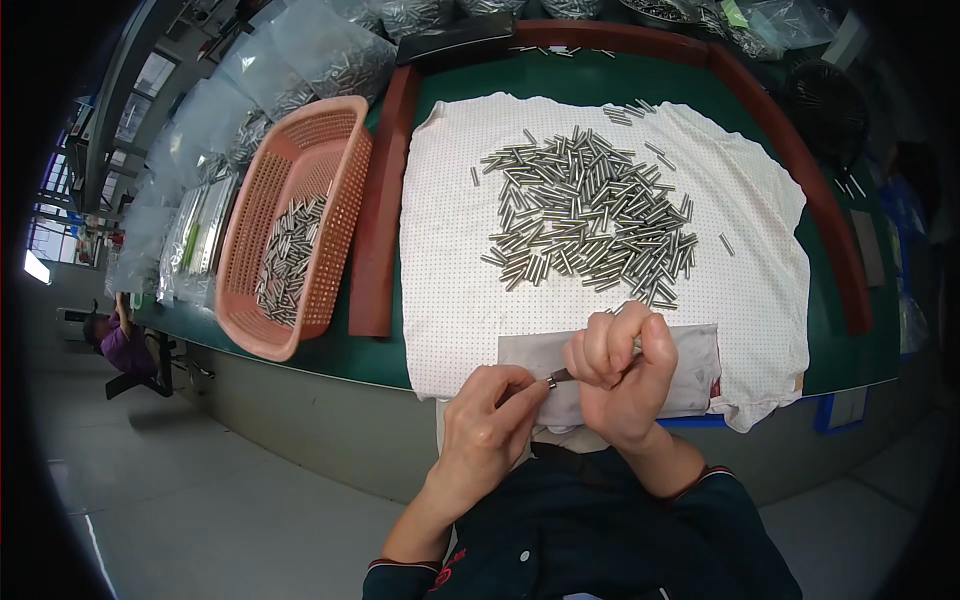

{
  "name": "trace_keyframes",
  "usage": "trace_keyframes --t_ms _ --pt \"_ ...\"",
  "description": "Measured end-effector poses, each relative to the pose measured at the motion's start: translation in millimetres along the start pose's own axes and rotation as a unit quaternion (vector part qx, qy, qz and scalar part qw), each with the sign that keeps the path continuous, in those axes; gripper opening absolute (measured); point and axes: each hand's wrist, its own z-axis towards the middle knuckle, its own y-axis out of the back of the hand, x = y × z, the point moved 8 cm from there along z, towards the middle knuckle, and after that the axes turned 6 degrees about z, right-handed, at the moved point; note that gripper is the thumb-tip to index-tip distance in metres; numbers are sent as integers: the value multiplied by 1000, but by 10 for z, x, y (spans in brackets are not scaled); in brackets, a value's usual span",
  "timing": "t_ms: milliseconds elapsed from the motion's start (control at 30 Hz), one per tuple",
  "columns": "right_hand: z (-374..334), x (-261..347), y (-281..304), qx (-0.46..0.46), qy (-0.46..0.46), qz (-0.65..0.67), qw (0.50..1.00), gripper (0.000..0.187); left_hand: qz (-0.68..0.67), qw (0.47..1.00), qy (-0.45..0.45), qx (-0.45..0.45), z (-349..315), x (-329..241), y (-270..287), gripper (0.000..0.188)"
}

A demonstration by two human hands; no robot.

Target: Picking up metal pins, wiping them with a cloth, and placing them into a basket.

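My right hand [618,375] is closed around a short metal pin [558,378], whose end pokes out toward the left. My left hand [488,430] pinches the tip of that pin with thumb and forefinger. Both hands hover over a grey cloth [700,365] at the near edge of a white dotted cloth [450,250]. A heap of several similar shiny metal pins [590,215] lies in the middle of the white cloth, beyond my hands.
A salmon plastic basket [300,190] holding more pins stands to the left. Red-brown rails [380,210] border the green table [830,330]. Clear bags of metal parts [300,55] pile at the back left. Another person [120,345] sits far left.
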Motion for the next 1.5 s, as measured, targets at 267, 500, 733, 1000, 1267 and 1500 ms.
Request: trace_keyframes --t_ms 267,500,733,1000,1267,1500 --pt "-102 13 -243 92 76 -112 987 38 -13 1000 13 9 23 14 6 26" --pt "-66 -52 -333 115 56 -180 975 39 -7 1000 8 14 45 -24 37 27" --pt "-37 13 -64 50 5 27 998 40 -17 999 25 -31 -48 0 -21 20" --pt "-37 -13 52 -1 -20 95 995 37 -11 998 40 -50 -58 8 -17 18" --pt "-48 -34 -4 12 -12 39 999 38 -32 997 62 -43 -76 77 -21 17" --pt "-155 60 -432 153 128 -259 945 38 -31 998 55 -13 -33 21 0 17"
